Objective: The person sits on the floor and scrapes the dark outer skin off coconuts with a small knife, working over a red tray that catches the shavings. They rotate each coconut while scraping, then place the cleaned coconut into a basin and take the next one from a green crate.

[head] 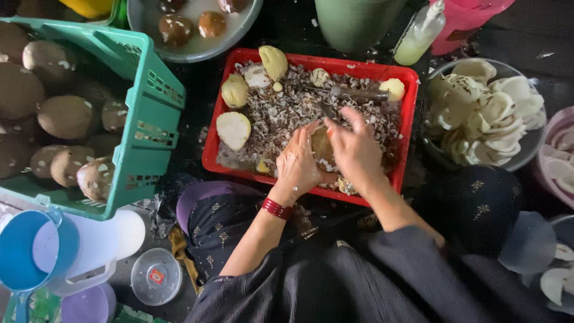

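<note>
My left hand [297, 164] cups a brown tuber [321, 146] over the red tray [210, 151]. Against the same tuber rests my right hand [354, 148], gripping a small tool whose dark blade shows by the fingers; I cannot make out the tool clearly. The tray is full of brown peelings [281, 113]. Several peeled pale tubers [234, 91] lie in it along the left and far sides, one cut flat [233, 130]. A knife [353, 93] lies at the tray's far side.
A green crate [146, 128] of unpeeled brown tubers sits at left. A metal bowl [526, 152] of white slices is at right, another bowl [197, 54] with tubers in water at top. A squeeze bottle [420, 36], blue jug [27, 251] and round lid [156, 276] are nearby.
</note>
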